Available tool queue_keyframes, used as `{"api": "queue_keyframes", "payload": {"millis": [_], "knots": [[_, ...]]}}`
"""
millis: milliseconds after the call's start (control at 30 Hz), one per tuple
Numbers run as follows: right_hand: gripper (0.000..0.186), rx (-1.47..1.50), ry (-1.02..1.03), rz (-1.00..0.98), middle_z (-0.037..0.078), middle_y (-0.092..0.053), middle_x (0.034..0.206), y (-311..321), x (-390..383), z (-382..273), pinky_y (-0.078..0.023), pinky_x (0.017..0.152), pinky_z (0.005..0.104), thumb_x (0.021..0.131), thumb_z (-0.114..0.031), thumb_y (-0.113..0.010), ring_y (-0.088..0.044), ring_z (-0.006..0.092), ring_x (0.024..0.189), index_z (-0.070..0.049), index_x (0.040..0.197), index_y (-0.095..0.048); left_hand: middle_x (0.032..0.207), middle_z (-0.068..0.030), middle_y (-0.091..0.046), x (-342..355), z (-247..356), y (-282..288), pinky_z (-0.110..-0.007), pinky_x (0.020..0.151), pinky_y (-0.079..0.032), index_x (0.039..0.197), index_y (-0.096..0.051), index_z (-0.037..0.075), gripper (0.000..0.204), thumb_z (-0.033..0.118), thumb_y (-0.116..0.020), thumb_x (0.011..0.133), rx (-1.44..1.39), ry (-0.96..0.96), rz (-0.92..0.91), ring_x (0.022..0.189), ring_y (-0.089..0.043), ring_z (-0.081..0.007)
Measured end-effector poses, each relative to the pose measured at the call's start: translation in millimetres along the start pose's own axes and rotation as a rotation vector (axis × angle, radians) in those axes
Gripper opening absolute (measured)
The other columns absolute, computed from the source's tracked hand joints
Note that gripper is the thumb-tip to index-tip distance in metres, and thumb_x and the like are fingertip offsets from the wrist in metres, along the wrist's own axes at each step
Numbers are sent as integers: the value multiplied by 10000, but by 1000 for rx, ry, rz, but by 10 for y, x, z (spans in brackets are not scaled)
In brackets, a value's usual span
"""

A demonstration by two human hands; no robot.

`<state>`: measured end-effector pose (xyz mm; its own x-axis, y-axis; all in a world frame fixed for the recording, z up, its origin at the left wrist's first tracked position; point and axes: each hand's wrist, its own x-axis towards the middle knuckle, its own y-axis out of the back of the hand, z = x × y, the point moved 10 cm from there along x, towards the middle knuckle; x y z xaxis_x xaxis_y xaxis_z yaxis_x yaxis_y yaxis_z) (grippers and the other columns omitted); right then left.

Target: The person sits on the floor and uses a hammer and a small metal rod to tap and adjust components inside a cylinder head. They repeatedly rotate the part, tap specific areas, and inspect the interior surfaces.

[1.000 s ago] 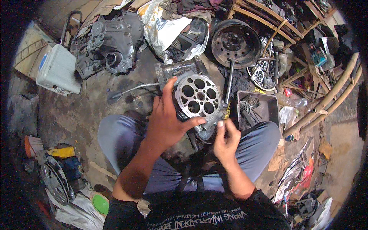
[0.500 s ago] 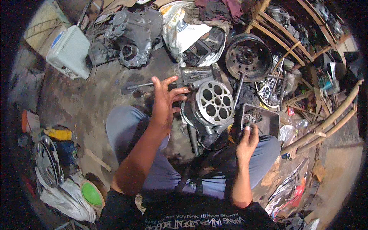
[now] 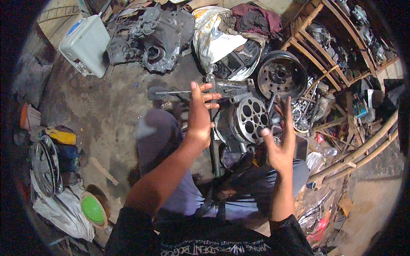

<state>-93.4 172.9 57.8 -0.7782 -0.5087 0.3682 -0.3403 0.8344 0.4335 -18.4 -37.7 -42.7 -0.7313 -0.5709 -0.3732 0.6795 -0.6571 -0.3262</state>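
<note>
Two hands up, both spread flat with fingers apart, gripping nothing: left hand (image 3: 200, 112), right hand (image 3: 279, 143). One round metal part with holes (image 3: 249, 119) sits between them on the floor in front of the knees, atop a grey housing; left hand is just beside its left edge, right hand just beside its right, contact unclear. One dark wheel rim (image 3: 280, 75) behind it, one big engine casing (image 3: 157, 38) further back left, one white plastic jug (image 3: 85, 44) far left, one green-lidded tub (image 3: 94, 209) lower left, one hubcap (image 3: 45, 164) at left edge. Wooden rack (image 3: 337, 51) on right.

Versus half a second ago: left hand lifted off, right hand raised from beside the knee, fingers now splayed. A second ago left palm lay on the holed part.

Parts on the rack too small to tell. Lower housing hidden by right hand and shadow.
</note>
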Motion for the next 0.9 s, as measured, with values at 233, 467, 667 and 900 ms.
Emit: {"api": "queue_keyframes", "payload": {"millis": [233, 467, 667, 900], "knots": [[1231, -190, 1, -86, 288, -258, 1644, -216, 83, 135, -290, 1214, 460, 740, -171, -868, -367, 390, 1476, -43, 1646, -45, 1193, -53, -632, -19, 58, -111, -458, 871, -430, 1327, -528, 198, 751, 800, -258, 968, -15, -116, 5, 1048, -540, -188], [981, 292, -63, 95, 248, -232, 1669, 147, 53, 718, -178, 1247, 438, 889, -206, -692, -253, 343, 1540, -38, 1647, -93, 1158, -105, -614, -95, 122, -438, -462, 869, -534, 1327, -507, 132, 614, 652, -360, 1036, -99, -310, -170, 1043, -589, -219], [1050, 331, -10, 102, 246, -257, 1657, 234, 83, 937, -203, 1241, 456, 877, -387, -740, -273, 335, 1530, -2, 1636, -123, 1111, -110, -602, 16, -54, -743, -355, 956, -465, 1309, -503, 26, 413, 235, -671, 996, 291, -517, -141, 1044, -591, -220], [995, 541, -155, 166, 239, -325, 1626, 273, 73, 1198, -316, 1205, 460, 855, -323, -731, -384, 333, 1473, 44, 1610, -197, 1447, -238, -487, -5, -325, -976, -383, 1125, -365, 1448, -422, -30, 522, 307, -535, 1066, 375, -393, -282, 1317, -487, -285]]}}
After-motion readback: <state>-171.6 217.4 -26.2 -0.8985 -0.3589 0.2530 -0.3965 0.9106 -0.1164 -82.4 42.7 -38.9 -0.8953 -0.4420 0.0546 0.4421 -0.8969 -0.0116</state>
